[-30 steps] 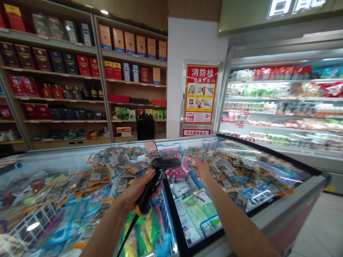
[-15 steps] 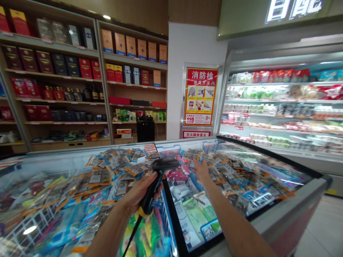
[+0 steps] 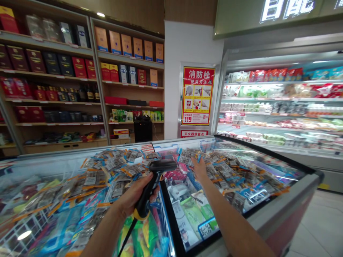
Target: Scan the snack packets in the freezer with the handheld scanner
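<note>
A: What have your hands got?

B: Your left hand (image 3: 136,192) is wrapped around the scanner (image 3: 144,200), grip upright-ish, head out to the right over the freezer's middle. Cable (image 3: 128,235) drops away below the grip.

A: And your right?

B: Your right hand (image 3: 199,171) is out at the packet (image 3: 184,155), fingers at its right end. Blurry there; can't tell whether you're pinching it or only touching.

A: Where's the packet sitting?

B: At the left edge of the right pile (image 3: 227,170), right of the scanner head, apart from it. Left pile (image 3: 92,178) is across the divide.

A: Tips for you?

B: I'd take the packet by one edge, fingers clear of the print, and pull the film flat; creases and glare will likely hurt. Square the print to the scanner's nose with your left wrist steady. Keep the cable slack. Don't drag neighbours: the pile is loose and could slide.
</note>
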Action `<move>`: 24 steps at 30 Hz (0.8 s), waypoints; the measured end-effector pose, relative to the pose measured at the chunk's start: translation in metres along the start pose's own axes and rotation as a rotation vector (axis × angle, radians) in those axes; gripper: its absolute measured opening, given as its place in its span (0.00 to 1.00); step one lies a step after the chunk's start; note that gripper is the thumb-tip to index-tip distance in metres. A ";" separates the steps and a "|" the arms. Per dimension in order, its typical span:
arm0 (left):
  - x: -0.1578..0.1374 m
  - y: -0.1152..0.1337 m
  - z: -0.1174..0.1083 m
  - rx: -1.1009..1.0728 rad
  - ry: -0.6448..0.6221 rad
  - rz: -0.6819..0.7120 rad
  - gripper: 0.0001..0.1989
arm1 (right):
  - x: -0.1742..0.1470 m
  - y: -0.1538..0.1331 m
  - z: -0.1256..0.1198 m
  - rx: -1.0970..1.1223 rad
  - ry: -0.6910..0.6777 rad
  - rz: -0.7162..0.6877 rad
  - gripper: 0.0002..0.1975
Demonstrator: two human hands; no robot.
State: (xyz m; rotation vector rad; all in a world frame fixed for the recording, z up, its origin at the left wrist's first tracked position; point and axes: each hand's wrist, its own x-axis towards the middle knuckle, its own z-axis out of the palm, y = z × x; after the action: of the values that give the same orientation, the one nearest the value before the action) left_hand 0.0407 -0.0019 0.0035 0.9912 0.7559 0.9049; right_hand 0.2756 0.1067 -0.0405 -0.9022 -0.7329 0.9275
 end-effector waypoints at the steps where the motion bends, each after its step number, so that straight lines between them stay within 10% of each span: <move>1: 0.000 0.000 0.000 0.006 0.005 0.000 0.18 | 0.000 -0.001 0.000 0.004 -0.005 0.002 0.17; 24: -0.001 0.004 0.000 -0.024 0.002 0.057 0.18 | -0.001 0.001 0.003 -0.046 0.013 -0.023 0.15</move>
State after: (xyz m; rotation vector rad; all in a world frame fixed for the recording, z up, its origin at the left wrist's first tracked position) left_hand 0.0387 -0.0014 0.0076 0.9947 0.7202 0.9627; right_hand 0.2726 0.1073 -0.0405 -0.9381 -0.7548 0.8871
